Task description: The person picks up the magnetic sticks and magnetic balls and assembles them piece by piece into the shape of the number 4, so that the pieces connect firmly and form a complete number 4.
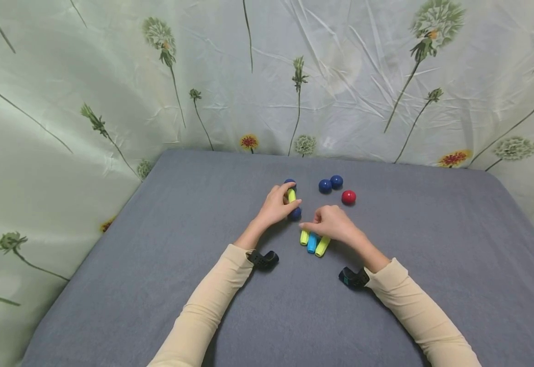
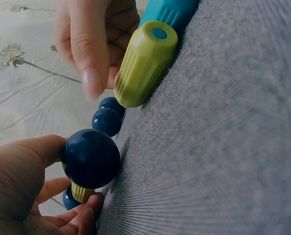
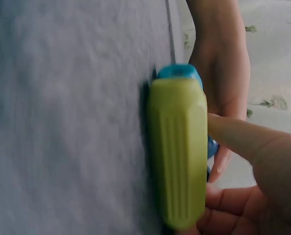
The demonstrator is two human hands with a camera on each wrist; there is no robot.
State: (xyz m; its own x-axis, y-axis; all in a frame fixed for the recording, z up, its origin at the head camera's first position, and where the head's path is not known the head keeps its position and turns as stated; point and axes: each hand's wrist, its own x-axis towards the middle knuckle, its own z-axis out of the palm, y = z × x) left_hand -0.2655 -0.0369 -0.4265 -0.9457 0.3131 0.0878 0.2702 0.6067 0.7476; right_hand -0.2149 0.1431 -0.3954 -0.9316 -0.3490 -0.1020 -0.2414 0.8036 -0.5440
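Yellow, likely light and stiff, the mid-frame rod [image 1: 291, 194] is suiting my left hand's [image 1: 275, 205] end-to-end pinch, my right hand's [image 1: 335, 223] hold being unclear.

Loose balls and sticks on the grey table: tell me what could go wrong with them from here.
The red ball and the two loose blue balls lie just beyond the right hand; a knock could send them rolling. The blue stick lies close between two yellow sticks, so taking one might shift its neighbours.
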